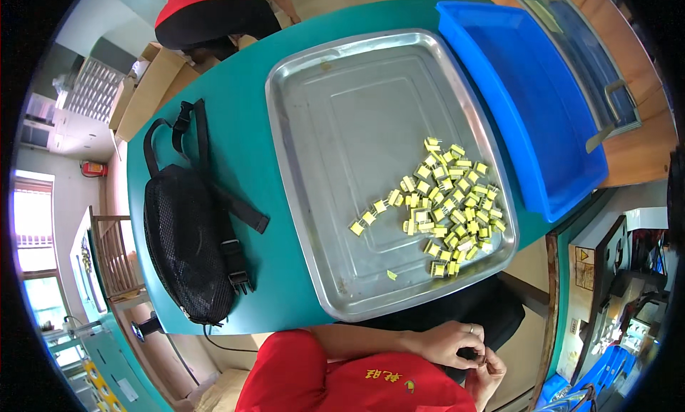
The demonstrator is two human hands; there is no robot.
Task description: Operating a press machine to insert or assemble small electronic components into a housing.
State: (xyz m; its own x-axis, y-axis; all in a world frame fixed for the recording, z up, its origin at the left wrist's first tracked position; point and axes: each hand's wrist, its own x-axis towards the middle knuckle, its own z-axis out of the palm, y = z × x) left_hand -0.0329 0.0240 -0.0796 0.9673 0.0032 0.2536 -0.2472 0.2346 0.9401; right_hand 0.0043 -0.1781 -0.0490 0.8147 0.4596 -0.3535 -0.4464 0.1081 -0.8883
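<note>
Dozens of small yellow-and-silver components lie in a loose heap in a shallow metal tray, gathered toward its right side and near right corner, with a short row of pieces trailing off to the left. Some show thin metal pins, and they face many different ways. Close to the near rim, a yellow-green scrap lies apart from the heap. The tray sits on a green tabletop, between a black mesh pouch with loose straps on the left and a long blue bin on the right. Below the tray, in front of the red shirt, the left hand, which wears a ring, meets the right hand; their fingers are curled and brought together at the tips. Whether anything small is pinched between them I cannot tell. Both are outside the tray, clear of the heap. Beyond the far edge, another person in red and black bends down near an open cardboard box.
</note>
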